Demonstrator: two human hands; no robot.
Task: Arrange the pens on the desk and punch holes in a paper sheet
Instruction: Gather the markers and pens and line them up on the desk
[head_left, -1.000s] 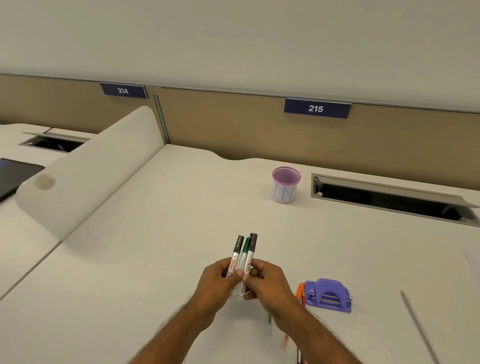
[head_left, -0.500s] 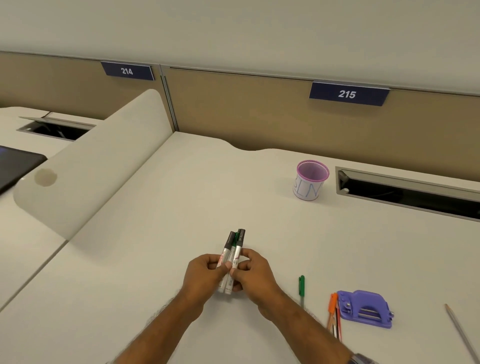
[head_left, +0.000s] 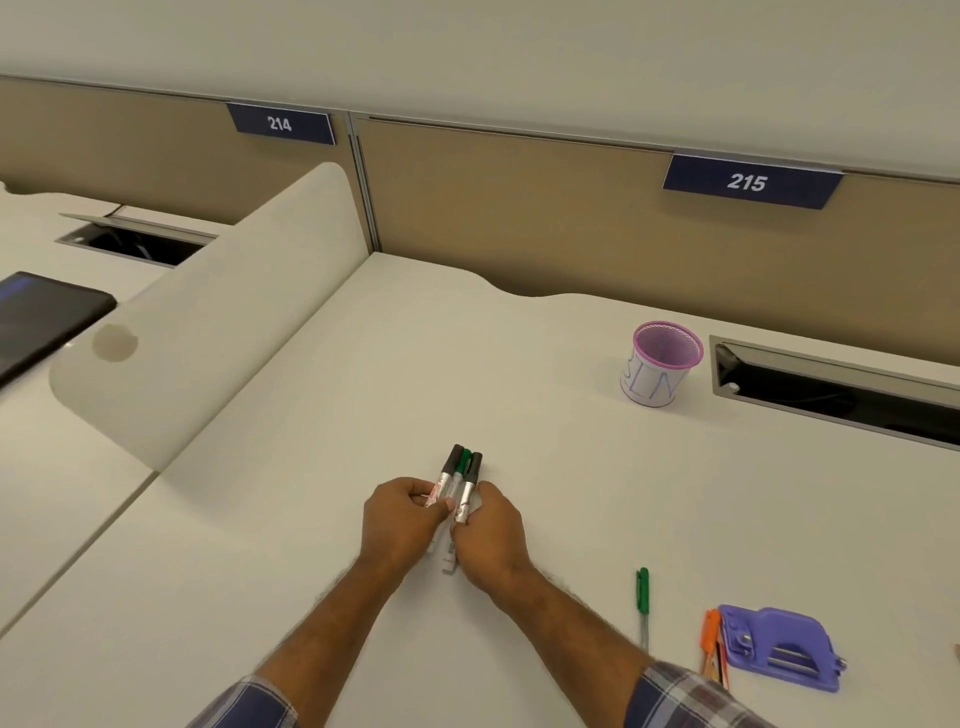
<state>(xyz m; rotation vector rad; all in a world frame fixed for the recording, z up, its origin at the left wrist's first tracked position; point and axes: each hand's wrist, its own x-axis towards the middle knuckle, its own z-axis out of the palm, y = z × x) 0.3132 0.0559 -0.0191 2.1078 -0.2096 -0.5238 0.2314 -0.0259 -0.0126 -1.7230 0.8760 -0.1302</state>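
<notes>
Midway through the pens, by the look of it: left hand (head_left: 402, 519) and right hand (head_left: 491, 530) close together at the desk's (head_left: 311, 519) middle, both clamped on three markers (head_left: 460, 480), caps pointing away. Further right, toward the near edge, green pen (head_left: 643, 592) and orange pens (head_left: 710, 631) still loose beside the punch (head_left: 779, 647). Cup (head_left: 660, 364) near the far edge, contents hidden. No paper in sight; punching judged not yet begun

Soft, even light from overhead fills the room, bright without glare. The desk (head_left: 311, 519) shows only faint shadows, a pale one under the divider (head_left: 208, 332). Wide-angle bending curves the partition line toward the edges. The sleeves (head_left: 691, 696) at the bottom look slightly blurred.
</notes>
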